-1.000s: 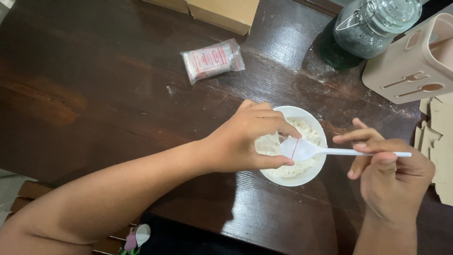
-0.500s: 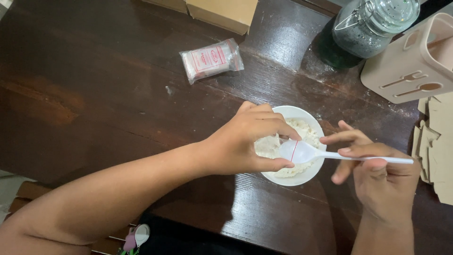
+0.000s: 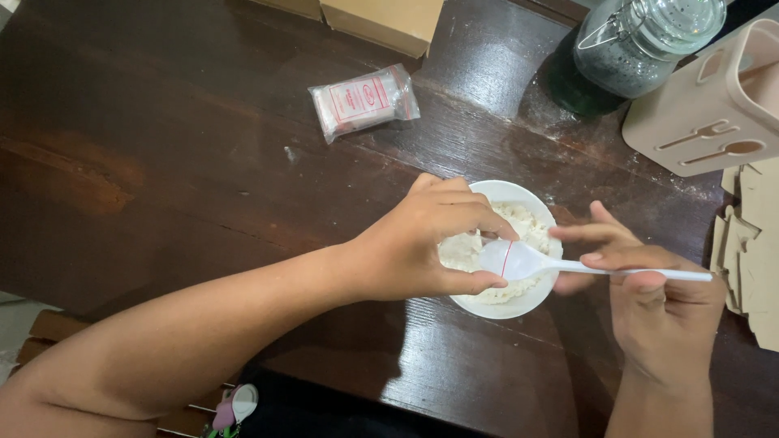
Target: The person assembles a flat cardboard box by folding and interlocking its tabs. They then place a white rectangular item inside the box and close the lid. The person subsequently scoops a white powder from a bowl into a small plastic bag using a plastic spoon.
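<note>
A small white bowl (image 3: 527, 302) of white crumbly food stands on the dark wooden table (image 3: 162, 146). My left hand (image 3: 422, 243) reaches over the bowl's left side, its finger and thumb pinched at the bowl of a white plastic spoon (image 3: 519, 259). My right hand (image 3: 649, 300) holds the spoon's handle at the bowl's right, the spoon lying level over the food.
A small sealed plastic packet (image 3: 363, 100) lies on the table beyond the bowl. A glass jar with a clip lid (image 3: 641, 45) and a beige cutlery holder (image 3: 714, 105) stand at the far right, cardboard boxes (image 3: 381, 20) at the back, brown card pieces (image 3: 751, 251) at the right edge.
My right hand and the spoon have drifted slightly left, toward the bowl. My left hand stays at the bowl, fingers still at the spoon's head.
</note>
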